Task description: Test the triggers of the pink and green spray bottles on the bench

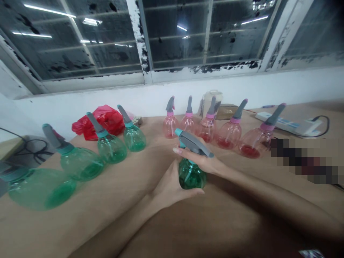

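Observation:
A green spray bottle (192,176) with a grey and teal trigger head stands in front of me at the middle of the table. My left hand (170,182) wraps round the lower body of this bottle from the left, thumb across its near side. My right hand (201,158) grips the neck just under the spray head, fingers reaching round the trigger side. The nozzle points to the left. Part of the trigger is hidden by the right hand's fingers.
Several green spray bottles (111,148) line the left side. Several pink spray bottles (205,130) stand in a row behind. A red plastic bag (100,122), a cardboard box (227,111), a white power strip (292,123) and a blurred patch (303,161) lie farther back and right.

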The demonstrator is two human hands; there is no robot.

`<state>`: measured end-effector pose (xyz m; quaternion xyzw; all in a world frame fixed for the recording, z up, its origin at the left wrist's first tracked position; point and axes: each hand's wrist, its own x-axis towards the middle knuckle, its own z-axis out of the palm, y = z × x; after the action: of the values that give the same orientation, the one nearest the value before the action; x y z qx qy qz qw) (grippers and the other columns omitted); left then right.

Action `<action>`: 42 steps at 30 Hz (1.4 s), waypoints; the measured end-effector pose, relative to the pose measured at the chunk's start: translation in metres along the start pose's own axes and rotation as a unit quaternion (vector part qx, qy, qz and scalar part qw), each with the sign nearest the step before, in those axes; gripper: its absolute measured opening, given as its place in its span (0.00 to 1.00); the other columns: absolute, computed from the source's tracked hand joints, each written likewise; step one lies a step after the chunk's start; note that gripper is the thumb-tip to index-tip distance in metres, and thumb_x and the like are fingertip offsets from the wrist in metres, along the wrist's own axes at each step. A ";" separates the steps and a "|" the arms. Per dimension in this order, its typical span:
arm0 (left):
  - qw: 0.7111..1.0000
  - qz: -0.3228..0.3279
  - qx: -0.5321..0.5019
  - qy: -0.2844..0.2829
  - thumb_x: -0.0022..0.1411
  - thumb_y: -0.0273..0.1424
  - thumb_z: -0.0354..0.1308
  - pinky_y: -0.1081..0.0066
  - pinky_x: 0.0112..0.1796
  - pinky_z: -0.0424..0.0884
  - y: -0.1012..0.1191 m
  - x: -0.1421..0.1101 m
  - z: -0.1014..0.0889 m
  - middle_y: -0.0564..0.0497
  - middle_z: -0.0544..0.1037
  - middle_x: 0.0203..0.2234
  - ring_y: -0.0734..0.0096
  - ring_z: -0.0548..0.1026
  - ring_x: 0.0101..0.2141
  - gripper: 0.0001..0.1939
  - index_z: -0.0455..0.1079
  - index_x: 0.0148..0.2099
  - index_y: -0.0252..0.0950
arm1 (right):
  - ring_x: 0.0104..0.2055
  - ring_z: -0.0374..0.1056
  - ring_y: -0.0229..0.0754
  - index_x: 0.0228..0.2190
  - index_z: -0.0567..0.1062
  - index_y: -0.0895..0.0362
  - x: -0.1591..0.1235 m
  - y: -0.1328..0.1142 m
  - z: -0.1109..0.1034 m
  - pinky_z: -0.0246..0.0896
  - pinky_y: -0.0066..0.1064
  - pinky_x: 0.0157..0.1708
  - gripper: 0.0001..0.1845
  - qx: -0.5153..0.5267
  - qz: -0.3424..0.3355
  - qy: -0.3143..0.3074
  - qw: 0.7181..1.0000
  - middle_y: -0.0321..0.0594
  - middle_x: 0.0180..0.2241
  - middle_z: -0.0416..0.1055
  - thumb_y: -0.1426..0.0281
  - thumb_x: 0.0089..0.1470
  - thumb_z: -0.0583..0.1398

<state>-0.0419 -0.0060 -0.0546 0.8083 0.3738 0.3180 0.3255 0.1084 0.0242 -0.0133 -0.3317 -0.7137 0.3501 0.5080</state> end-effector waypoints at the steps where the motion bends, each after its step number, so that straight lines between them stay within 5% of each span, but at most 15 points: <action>1: 1.000 0.000 -0.001 0.001 0.46 0.43 0.69 0.43 0.56 0.59 0.000 0.000 0.000 0.39 0.59 0.60 0.44 0.57 0.61 0.53 0.42 0.66 0.41 | 0.21 0.55 0.33 0.25 0.66 0.54 0.000 0.000 0.000 0.50 0.28 0.22 0.15 -0.008 -0.001 -0.002 1.000 0.27 0.19 0.59 0.58 0.51 0.62; 5: 1.000 0.005 -0.001 0.004 0.46 0.42 0.69 0.43 0.56 0.59 -0.002 -0.001 0.001 0.39 0.59 0.60 0.43 0.57 0.60 0.53 0.41 0.67 0.41 | 0.23 0.60 0.35 0.28 0.69 0.52 0.001 0.001 0.000 0.56 0.31 0.26 0.11 0.011 -0.009 -0.011 1.000 0.29 0.22 0.64 0.60 0.51 0.62; 10: 1.000 -0.012 0.002 -0.001 0.45 0.42 0.69 0.44 0.55 0.60 -0.002 0.000 0.000 0.39 0.61 0.59 0.43 0.59 0.59 0.50 0.46 0.65 0.40 | 0.39 0.72 0.43 0.42 0.71 0.50 0.000 0.001 -0.002 0.67 0.37 0.37 0.13 0.088 -0.020 -0.055 0.994 0.39 0.41 0.74 0.66 0.52 0.61; 18: 1.000 -0.012 0.007 0.005 0.45 0.44 0.68 0.45 0.56 0.60 -0.002 -0.001 0.000 0.39 0.61 0.59 0.44 0.59 0.59 0.48 0.49 0.63 0.39 | 0.45 0.73 0.45 0.48 0.71 0.50 -0.002 0.004 -0.002 0.66 0.42 0.47 0.20 0.070 -0.032 -0.040 0.996 0.39 0.47 0.74 0.69 0.52 0.61; 35: 0.999 -0.045 0.007 -0.007 0.45 0.45 0.68 0.44 0.54 0.61 0.002 -0.001 -0.002 0.39 0.63 0.58 0.43 0.61 0.58 0.50 0.47 0.64 0.38 | 0.49 0.70 0.44 0.42 0.73 0.48 0.001 -0.001 -0.004 0.61 0.43 0.54 0.14 0.074 -0.043 -0.068 0.994 0.35 0.41 0.76 0.70 0.53 0.59; 42: 1.000 0.012 0.017 -0.009 0.46 0.44 0.68 0.40 0.60 0.48 0.002 0.001 -0.001 0.38 0.58 0.60 0.42 0.48 0.64 0.53 0.42 0.66 0.40 | 0.36 0.71 0.42 0.32 0.73 0.53 -0.001 -0.008 0.001 0.67 0.35 0.38 0.13 0.038 0.015 -0.024 0.999 0.36 0.33 0.74 0.58 0.47 0.65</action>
<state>-0.0416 -0.0060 -0.0528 0.8209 0.3667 0.3083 0.3107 0.1068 0.0191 -0.0070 -0.3141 -0.7067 0.3929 0.4975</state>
